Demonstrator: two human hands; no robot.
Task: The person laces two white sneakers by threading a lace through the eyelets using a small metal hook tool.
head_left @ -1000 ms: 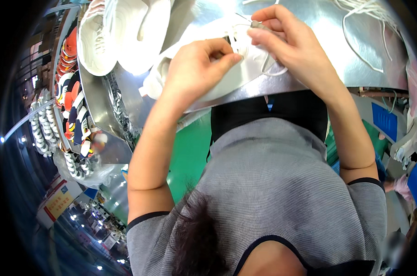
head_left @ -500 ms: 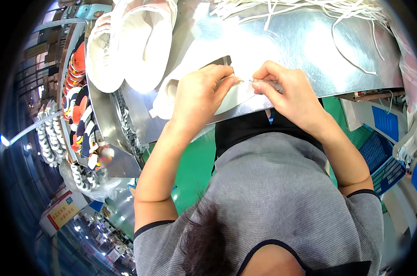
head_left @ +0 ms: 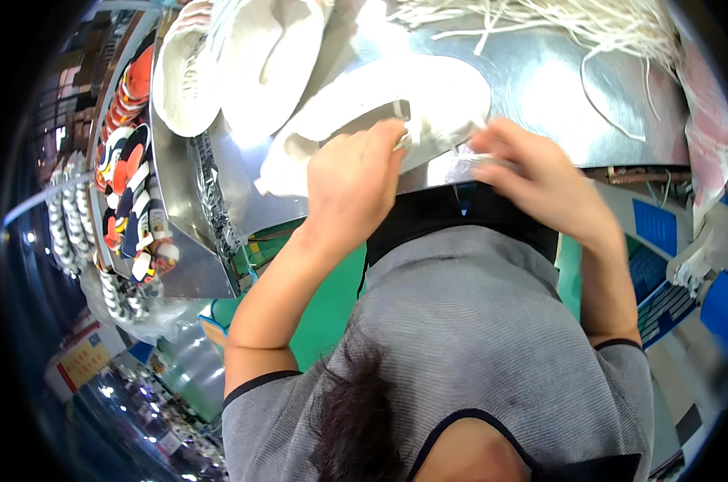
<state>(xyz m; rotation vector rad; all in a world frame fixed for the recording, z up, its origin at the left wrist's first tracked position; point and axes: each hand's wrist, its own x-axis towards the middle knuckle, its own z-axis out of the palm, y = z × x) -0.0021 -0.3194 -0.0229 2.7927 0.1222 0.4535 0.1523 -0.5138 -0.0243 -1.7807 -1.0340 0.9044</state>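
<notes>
A white shoe (head_left: 452, 76) lies on the metal table in front of me, its opening toward the left and its toe toward the right. My left hand (head_left: 354, 181) is closed over the lacing area, with a bit of white lace at its fingertips. At the shoe's near right side, my right hand (head_left: 541, 181) is blurred by motion. Its thumb and fingers come together around a white shoelace (head_left: 465, 154), seen as a faint streak beside the shoe. The fingers of both hands hide part of the lacing.
White shoes (head_left: 271, 72) stand at the table's far left. A heap of loose white laces (head_left: 541, 20) lies at the back right, some trailing over the metal table (head_left: 645, 88). Left of the table, a rack holds orange and dark shoe parts (head_left: 131, 173). Blue crates (head_left: 657, 297) are at lower right.
My right hand has moved right and slightly down, away from the left. My left hand has turned into a tighter fist. The shoe's toe now shows more fully between them.
</notes>
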